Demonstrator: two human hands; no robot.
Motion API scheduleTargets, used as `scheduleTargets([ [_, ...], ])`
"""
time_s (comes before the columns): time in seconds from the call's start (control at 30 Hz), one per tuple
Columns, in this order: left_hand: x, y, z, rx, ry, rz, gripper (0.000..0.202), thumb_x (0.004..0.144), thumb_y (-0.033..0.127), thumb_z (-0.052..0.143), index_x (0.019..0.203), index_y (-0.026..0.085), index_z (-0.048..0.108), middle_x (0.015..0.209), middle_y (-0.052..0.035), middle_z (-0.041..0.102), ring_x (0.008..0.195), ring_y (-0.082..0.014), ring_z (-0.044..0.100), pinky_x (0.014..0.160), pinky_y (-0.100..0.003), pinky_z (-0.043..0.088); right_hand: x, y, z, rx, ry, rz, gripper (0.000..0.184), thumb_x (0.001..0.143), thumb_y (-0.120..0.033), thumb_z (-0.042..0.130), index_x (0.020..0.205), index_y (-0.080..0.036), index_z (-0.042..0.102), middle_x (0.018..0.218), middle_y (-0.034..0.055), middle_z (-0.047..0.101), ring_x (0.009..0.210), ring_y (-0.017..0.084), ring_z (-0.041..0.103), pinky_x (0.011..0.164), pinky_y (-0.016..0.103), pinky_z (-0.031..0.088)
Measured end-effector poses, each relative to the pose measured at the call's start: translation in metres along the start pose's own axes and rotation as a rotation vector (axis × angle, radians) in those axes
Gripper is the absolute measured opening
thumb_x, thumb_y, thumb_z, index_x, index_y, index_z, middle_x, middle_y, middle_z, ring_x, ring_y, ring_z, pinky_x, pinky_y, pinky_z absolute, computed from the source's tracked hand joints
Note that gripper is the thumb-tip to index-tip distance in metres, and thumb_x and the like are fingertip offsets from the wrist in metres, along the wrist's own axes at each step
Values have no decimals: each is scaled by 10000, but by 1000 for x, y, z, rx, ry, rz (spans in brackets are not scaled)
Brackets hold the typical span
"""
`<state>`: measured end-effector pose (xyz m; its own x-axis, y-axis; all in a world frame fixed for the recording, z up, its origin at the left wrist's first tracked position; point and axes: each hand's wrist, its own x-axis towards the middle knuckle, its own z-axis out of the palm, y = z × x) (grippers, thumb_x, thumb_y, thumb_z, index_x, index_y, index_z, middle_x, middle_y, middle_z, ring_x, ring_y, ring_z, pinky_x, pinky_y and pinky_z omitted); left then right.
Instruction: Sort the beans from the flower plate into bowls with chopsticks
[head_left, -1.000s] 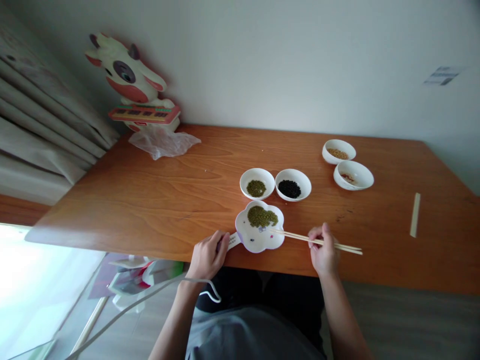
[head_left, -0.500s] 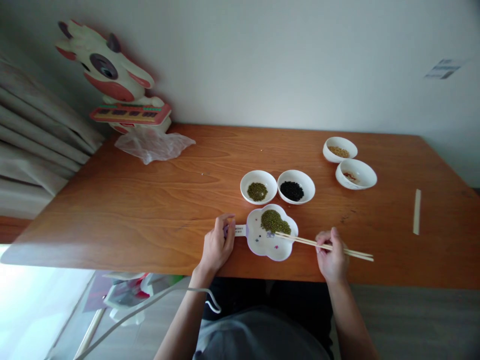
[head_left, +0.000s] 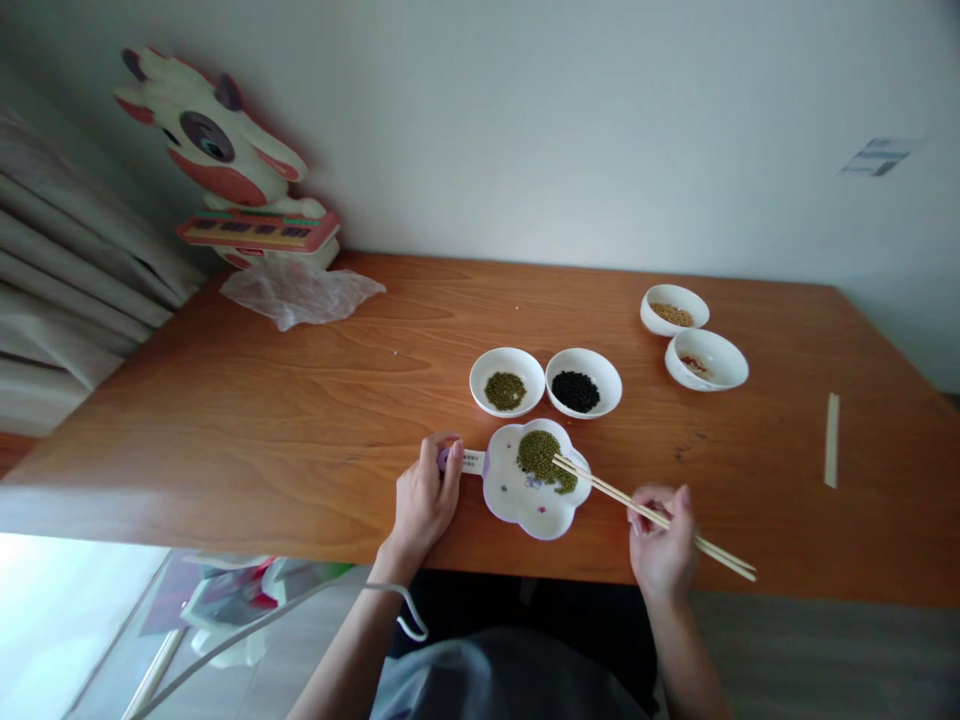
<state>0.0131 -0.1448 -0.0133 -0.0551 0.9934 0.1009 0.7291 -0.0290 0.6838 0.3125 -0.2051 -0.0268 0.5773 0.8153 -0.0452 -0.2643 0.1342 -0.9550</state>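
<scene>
Wooden table [head_left: 300, 400] | white wall [head_left: 525, 130] | left hand [head_left: 424, 497]: dish [head_left: 517, 508] | right hand [head_left: 661, 545]: chopsticks [head_left: 600, 488]

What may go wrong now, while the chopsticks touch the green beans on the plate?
1. The small green beans may slip from the chopsticks and roll across the table.
2. The flower-shaped plate lies near the table's front edge, steadied only by the left hand; a push might tip it off.
3. The right hand grips the chopsticks far from their tips, so aim may be poor.
</scene>
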Motion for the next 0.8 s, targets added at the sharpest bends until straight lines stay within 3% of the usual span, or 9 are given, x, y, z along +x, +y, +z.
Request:
scheduleTargets([
  [0.13,-1,4,-5,17,-67,28,358,987,509,542,1245,260,548,883,2,728,695,-189,692,681,-297,514,-10,1,-1,3,1,-21,551,1002,-518,487,610,-177,670,550,6,555,473,89,427,474,263,310],
  [0.37,-2,5,-6,-17,-97,105,377,890,545,686,1134,266,620,1056,-25,731,930,-209,708,798,-308,545,-14,2,2,-34,-46,9,541,1009,-499,493,610,-178,669,552,15,539,494,105,445,473,265,313],
  [0.8,-2,0,-3,-63,-37,57,389,884,579,684,1088,252,626,999,-24,729,919,-219,708,794,-329,548,-8,0,6,-58,-49,36,537,990,-512,502,617,-171,684,564,16,558,495,97,436,462,258,299],
])
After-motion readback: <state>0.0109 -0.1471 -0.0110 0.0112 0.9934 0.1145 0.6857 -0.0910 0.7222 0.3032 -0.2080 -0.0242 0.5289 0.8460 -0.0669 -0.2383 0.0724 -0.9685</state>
